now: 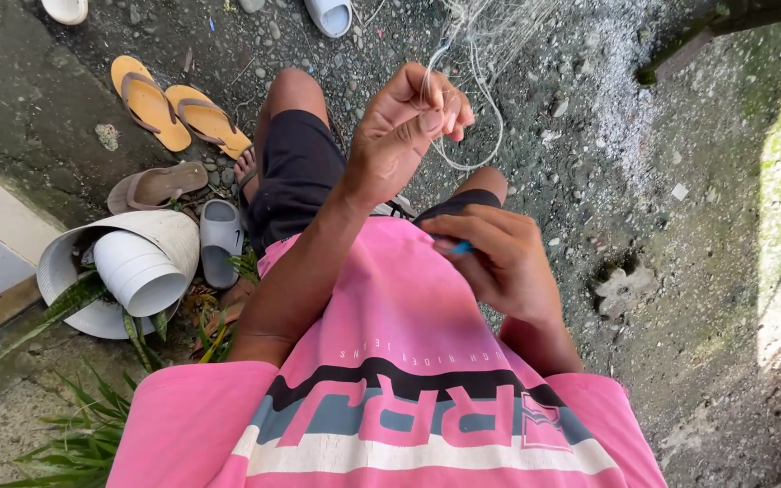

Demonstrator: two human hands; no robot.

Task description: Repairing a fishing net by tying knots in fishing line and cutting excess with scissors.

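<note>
- Pale, thin fishing net line point(476, 99) hangs from the 12 o'clock edge of the view and loops down just past the raised left hand point(404, 131).
- Left hand sits a little above centre, fingers curled shut, thumb and forefinger pinching the net line near its top strand.
- Right hand point(490, 258) lies at about 4 o'clock from the left hand, close over the pink shirt point(390, 361), fingers folded narrow around a small blue tool point(461, 246); only its tip shows, so its kind cannot be told.
- The two hands are near each other but not touching.
- Bare knees and dark shorts point(296, 167) show beyond the shirt, toward 11 o'clock.
- Gravel ground point(607, 126) fills the 1 to 5 o'clock side.
- Orange flip-flops point(178, 113) lie at 10 o'clock, a brown sandal point(155, 187) just below them, and a grey slipper point(221, 239) beside the seated person's leg.
- White plastic buckets point(128, 267) lie tipped on their sides at 9 o'clock, one nested in the other, with green leaves point(83, 434) near them toward 7 o'clock.
</note>
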